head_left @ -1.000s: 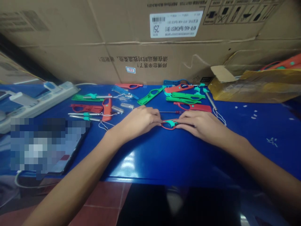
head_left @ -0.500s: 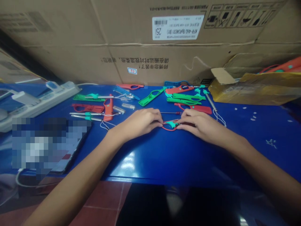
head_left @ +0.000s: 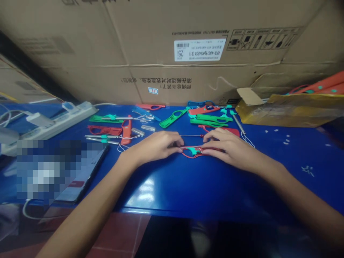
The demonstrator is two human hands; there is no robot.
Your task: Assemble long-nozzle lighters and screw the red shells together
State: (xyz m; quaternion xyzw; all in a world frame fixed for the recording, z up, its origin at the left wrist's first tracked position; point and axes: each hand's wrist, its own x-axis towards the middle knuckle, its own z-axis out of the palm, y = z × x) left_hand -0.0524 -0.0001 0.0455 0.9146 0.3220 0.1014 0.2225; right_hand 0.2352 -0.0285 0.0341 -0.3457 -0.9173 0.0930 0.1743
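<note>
Between my hands lies a red lighter casing (head_left: 185, 154) with a looped trigger guard. A teal trigger (head_left: 195, 151) sits inside the loop. My left hand (head_left: 162, 145) pinches the casing's left end with thumb and fingers. At the other end, my right hand (head_left: 228, 146) grips the casing's body, covering much of it. Just beyond my fingers lies a thin metal rod (head_left: 190, 135) with a dark red end, close to my right fingertips. Green casing halves (head_left: 211, 119) and a red casing (head_left: 233, 132) lie behind my right hand.
Metal lighter tubes with white wires (head_left: 102, 138), a red casing (head_left: 127, 132) and clear fuel tanks (head_left: 148, 128) lie left. At right stands an open carton (head_left: 290, 111) of red casings. A phone-like device (head_left: 86, 175) and power strip (head_left: 61, 122) occupy the left side. A large cardboard box (head_left: 150, 43) walls the back.
The view has tilted up, so the scene sits lower in the picture. Both hands stay on the red casing, with slight finger shifts; more of the casing shows under my right hand.
</note>
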